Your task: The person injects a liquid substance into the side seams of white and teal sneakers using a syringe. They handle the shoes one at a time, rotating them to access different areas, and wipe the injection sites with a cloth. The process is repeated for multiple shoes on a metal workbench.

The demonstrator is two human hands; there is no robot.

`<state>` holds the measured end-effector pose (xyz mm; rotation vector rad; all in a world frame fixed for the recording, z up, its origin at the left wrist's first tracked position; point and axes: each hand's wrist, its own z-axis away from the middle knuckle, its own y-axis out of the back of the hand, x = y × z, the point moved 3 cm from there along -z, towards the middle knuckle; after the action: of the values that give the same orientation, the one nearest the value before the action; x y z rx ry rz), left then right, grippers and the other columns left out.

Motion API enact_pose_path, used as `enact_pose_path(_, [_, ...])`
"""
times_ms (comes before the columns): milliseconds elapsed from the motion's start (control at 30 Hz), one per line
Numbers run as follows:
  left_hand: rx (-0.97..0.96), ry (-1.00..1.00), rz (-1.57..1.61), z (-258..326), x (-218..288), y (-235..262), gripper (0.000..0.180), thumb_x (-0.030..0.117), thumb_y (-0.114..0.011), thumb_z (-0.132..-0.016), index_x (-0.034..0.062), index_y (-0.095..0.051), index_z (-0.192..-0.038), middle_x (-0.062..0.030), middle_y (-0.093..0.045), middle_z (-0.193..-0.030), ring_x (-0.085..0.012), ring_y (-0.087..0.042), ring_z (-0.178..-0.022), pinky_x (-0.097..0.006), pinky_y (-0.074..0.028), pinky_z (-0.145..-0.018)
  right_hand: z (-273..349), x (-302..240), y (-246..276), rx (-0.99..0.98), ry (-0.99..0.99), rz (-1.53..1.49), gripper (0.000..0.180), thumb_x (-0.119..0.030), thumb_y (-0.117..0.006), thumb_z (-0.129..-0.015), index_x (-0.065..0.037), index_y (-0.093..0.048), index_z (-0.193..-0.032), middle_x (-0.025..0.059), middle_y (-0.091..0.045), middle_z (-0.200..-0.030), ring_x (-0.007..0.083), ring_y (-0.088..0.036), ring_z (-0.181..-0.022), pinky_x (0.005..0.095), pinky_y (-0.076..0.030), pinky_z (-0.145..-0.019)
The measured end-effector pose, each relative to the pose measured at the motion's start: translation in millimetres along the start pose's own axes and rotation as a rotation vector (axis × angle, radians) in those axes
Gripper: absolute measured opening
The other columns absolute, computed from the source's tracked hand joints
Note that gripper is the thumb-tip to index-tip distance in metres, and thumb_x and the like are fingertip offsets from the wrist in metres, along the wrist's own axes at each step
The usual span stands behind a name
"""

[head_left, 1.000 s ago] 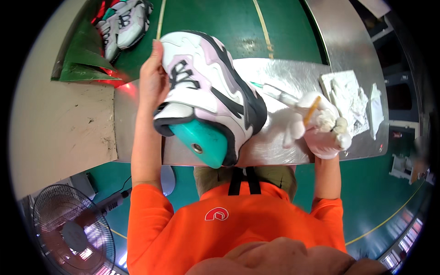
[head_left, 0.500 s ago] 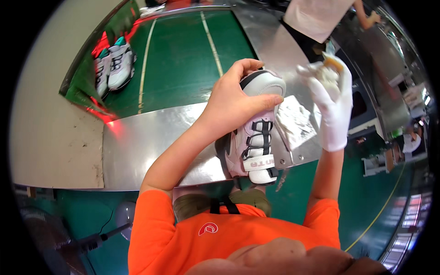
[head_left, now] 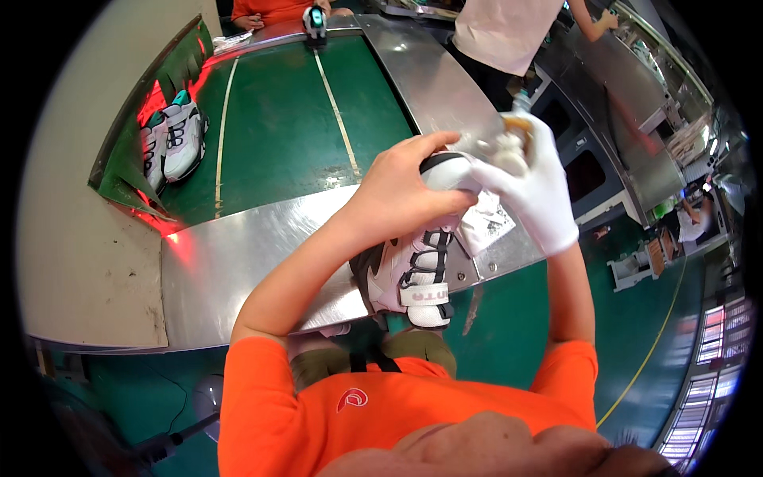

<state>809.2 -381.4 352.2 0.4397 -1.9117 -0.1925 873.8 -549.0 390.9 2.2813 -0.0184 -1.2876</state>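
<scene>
Green belt, marked by two pale lines, is framed by one smooth metal table. Over its near edge, one white shoe with black laces is clasped at the toe by the bare left grip. By the white-gloved right grip, close to this toe, one soft white wad is held in curled fingers; whether the toe is touched cannot be told. Farther away, two similar shoes are placed beside a green flap curtain, and another shoe is seen at the far end.
</scene>
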Motion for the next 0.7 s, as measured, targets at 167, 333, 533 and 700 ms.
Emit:
enact_pose_path(167, [-0.141,0.059,0.111,-13.2,-23.3,32.8,0.058,0.025,-0.081,-0.072,0.0002,-0.059,-0.119,-0.0117,-0.065,-0.11,-0.0184,-0.063,-0.1,-0.031,-0.049,-0.09,44.3,23.8,4.9,0.172,0.01,-0.316,0.071,0.0,-0.078,-0.069,-0.004,-0.041,-0.129,0.0085,-0.048,-0.116,0.0174,-0.056,-0.107,0.0311,-0.05,-0.088])
enact_pose_path(333, [-0.159,0.02,0.112,-23.3,-39.8,60.0,0.055,0.029,-0.079,-0.076,0.0003,-0.055,-0.117,-0.0091,-0.063,-0.105,-0.016,-0.059,-0.098,-0.029,-0.047,-0.088,87.3,86.7,-50.4,0.224,-0.227,-0.323,0.063,0.001,-0.075,-0.072,-0.004,-0.043,-0.126,0.0073,-0.053,-0.106,0.0133,-0.058,-0.088,0.027,-0.051,-0.077])
enact_pose_path(533, [0.321,0.081,0.139,-8.3,-98.9,148.1,0.048,0.017,-0.071,-0.085,-0.001,-0.054,-0.126,-0.009,-0.065,-0.105,-0.0149,-0.062,-0.093,-0.027,-0.051,-0.083,95.9,112.8,-107.9,0.058,-0.058,-0.088,0.064,0.001,-0.078,-0.071,-0.002,-0.044,-0.125,0.0025,-0.051,-0.09,0.0085,-0.052,-0.078,0.0221,-0.047,-0.07])
enact_pose_path(700, [1.075,0.126,0.389,38.5,-204.7,268.3,0.038,0.015,-0.065,-0.088,-0.0029,-0.057,-0.121,-0.01,-0.066,-0.104,-0.0153,-0.065,-0.084,-0.027,-0.053,-0.067,92.1,127.0,-104.2,0.171,-0.118,-0.262,0.059,0.001,-0.077,-0.072,-0.004,-0.046,-0.122,0.0024,-0.05,-0.091,0.0087,-0.051,-0.073,0.0212,-0.046,-0.065])
